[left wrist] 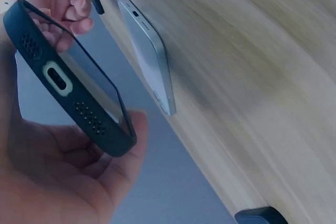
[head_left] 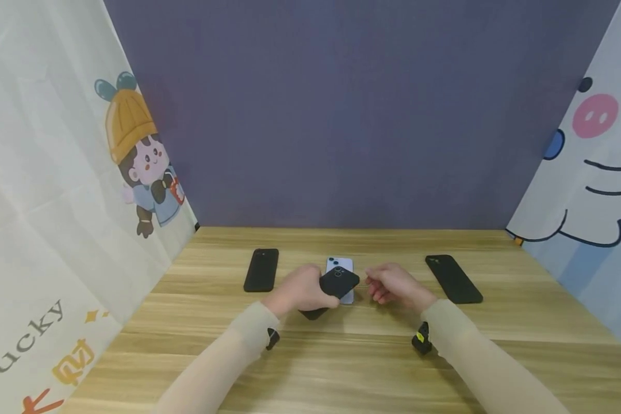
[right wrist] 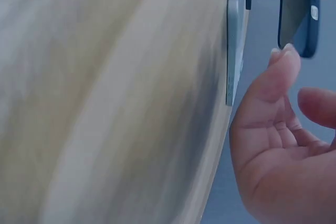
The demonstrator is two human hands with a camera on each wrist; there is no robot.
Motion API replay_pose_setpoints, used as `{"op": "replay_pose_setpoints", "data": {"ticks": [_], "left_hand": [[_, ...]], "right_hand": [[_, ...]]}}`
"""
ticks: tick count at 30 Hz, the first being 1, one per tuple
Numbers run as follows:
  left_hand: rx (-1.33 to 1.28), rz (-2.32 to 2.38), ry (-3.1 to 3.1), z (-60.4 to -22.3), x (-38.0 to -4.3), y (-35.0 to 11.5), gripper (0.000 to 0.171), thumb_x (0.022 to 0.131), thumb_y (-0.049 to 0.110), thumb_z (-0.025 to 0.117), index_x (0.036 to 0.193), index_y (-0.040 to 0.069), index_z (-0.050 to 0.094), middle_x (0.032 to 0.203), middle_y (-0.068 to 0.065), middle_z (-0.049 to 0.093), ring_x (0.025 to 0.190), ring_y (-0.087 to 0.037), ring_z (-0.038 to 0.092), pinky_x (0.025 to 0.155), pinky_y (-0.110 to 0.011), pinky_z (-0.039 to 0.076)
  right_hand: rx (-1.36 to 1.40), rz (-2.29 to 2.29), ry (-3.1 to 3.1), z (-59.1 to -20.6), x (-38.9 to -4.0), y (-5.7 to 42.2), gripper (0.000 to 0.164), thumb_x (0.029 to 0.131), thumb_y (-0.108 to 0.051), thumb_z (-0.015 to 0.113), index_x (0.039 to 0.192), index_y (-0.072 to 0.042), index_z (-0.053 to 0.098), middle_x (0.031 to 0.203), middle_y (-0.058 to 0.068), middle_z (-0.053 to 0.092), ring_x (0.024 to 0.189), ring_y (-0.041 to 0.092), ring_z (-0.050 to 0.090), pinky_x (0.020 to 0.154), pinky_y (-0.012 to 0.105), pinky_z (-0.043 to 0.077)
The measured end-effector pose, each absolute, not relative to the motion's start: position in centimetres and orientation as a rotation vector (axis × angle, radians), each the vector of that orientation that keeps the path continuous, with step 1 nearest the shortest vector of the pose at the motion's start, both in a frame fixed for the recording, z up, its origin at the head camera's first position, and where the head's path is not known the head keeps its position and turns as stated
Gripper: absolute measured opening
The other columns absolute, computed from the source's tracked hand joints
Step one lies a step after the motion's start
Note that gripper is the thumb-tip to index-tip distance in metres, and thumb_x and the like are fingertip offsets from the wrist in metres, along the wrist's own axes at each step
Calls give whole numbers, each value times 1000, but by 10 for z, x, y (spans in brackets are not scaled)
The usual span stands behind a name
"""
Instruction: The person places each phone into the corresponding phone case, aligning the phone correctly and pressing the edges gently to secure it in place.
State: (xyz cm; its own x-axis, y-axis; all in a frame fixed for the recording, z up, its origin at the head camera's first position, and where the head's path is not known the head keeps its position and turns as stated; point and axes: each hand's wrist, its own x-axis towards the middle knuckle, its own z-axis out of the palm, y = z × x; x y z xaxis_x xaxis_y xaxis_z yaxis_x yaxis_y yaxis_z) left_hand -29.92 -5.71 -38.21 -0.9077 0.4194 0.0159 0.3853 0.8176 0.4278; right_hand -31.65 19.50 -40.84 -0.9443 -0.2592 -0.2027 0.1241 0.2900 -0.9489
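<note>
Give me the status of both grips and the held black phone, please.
Left grip holding black phone, lifted off table. Right grip empty, close beside it. White phone lying on table; nothing visible between right grip and black phone.

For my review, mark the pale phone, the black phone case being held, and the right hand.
Pale phone (head_left: 344, 263): head view, upper back beside the lenses.
Black phone case (left wrist: 76, 96): left wrist view, end edge beside the port cutout.
Right hand (right wrist: 281, 163): right wrist view, palm.
</note>
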Motion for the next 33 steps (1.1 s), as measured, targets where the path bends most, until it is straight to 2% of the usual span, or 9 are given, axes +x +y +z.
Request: {"op": "replay_pose_setpoints", "data": {"ticks": [3, 10, 18, 23, 26, 29, 33], "left_hand": [[570, 675, 2937, -382, -302, -61, 40, 71, 47, 76, 83, 12, 62, 80, -1, 59, 63, -17, 54, 56, -31, 47], [442, 708, 2997, -382, -308, -69, 39, 69, 47, 75, 78, 11, 59, 75, -2, 57, 63, -17, 50, 54, -31, 44], [294, 639, 3091, -384, -315, -73, 46, 70, 52, 75, 79, 9, 62, 87, -5, 59, 70, -20, 53, 54, -32, 45], [209, 619, 3122, -385, -322, -76, 47, 73, 55, 74, 74, 11, 60, 78, -6, 57, 64, -21, 50, 50, -34, 44], [147, 627, 3110, -386, -326, -81, 50, 75, 58, 73, 77, 9, 62, 85, -11, 58, 64, -22, 51, 50, -35, 44], [99, 660, 3090, -388, -330, -86, 56, 76, 59, 73, 89, 5, 66, 98, -15, 58, 70, -25, 53, 54, -36, 45], [45, 704, 3065, -389, -337, -92, 63, 79, 59, 72, 104, 2, 68, 100, -17, 61, 73, -27, 56, 60, -38, 47]], "right_hand": [[-104, -1660, 2298, -404, -318, 200, 35, 107, -21, 49, 108, 12, 61, 75, 8, 65, 57, 11, 57, 54, 26, 51], [-93, -1541, 2429, -399, -321, 212, 33, 106, -20, 51, 108, 11, 61, 78, 12, 67, 58, 12, 59, 54, 28, 54], [-158, -1403, 2609, -398, -323, 229, 29, 103, -15, 55, 110, 13, 62, 76, 13, 66, 60, 17, 60, 58, 33, 56], [-208, -1219, 2733, -395, -324, 242, 32, 104, -18, 54, 118, 11, 61, 72, 12, 63, 61, 20, 58, 64, 37, 53], [-213, -1077, 2814, -393, -323, 250, 35, 104, -22, 53, 121, 9, 60, 74, 12, 63, 65, 24, 60, 69, 40, 53], [-207, -941, 2873, -390, -322, 258, 38, 104, -27, 53, 121, 6, 60, 82, 11, 64, 74, 24, 62, 76, 45, 52], [-186, -823, 2900, -386, -321, 269, 39, 103, -30, 54, 117, 6, 60, 91, 12, 63, 80, 25, 60, 75, 47, 51]]}}
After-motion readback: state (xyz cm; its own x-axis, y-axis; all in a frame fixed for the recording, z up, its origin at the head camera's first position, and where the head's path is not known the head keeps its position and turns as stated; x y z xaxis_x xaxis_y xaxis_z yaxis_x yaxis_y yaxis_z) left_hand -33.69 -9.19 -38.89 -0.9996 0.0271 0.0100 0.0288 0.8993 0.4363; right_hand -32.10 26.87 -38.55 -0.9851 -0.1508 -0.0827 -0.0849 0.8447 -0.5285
